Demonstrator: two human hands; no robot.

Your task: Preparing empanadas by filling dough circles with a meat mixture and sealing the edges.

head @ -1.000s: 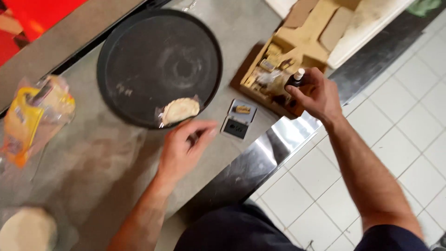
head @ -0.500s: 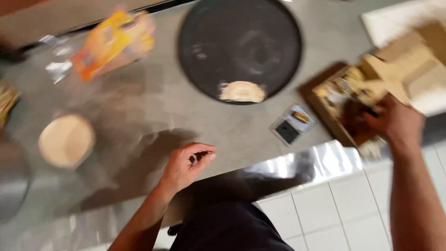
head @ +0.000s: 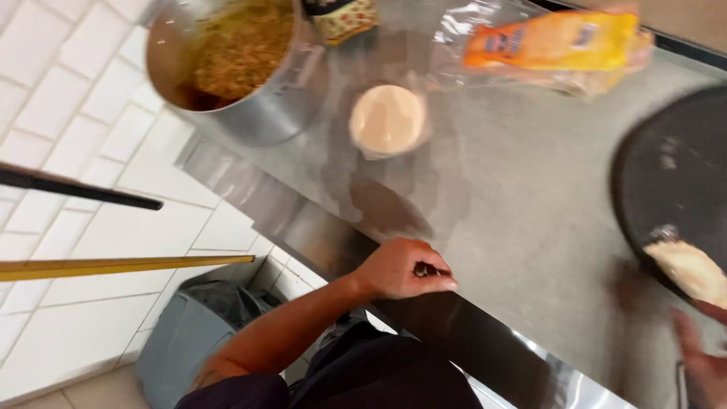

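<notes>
At the far left, over the white tiled floor, two long handles (head: 113, 266), one dark and one yellow, jut in from the side, and a grey bin (head: 189, 333) stands below the counter's edge. On the steel counter (head: 515, 220), a big metal pot (head: 250, 83) sits near the corner, filled with a brownish grainy mix. Just right of it stands a small round container of pale cream sauce (head: 388, 120). My left hand (head: 401, 269) rests on the counter's front edge, fingers curled loosely inward, holding nothing I can make out. Farther back lies a clear bag with an orange and yellow label (head: 553, 45). At the right, a round black pan (head: 674, 182) carries a pale piece of flatbread (head: 693, 269) at its near rim. My right hand (head: 704, 363) is blurred at the lower right corner just below the flatbread, fingers extended; I cannot tell what it grips.
</notes>
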